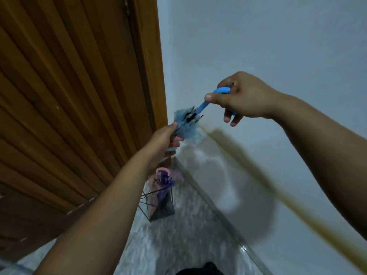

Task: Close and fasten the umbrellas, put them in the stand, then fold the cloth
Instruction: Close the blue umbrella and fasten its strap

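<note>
A closed blue umbrella is held in the air in front of the wall corner. My right hand grips its curved blue handle. My left hand is wrapped around the bunched blue canopy just below the rib tips. Below them on the floor stands a black wire umbrella stand. A purple umbrella with a pink handle is upright inside it. No cloth is in view.
A wooden slatted door fills the left side, close to the stand. A white wall is on the right. The floor is grey marble tile. A dark shape sits at the bottom edge.
</note>
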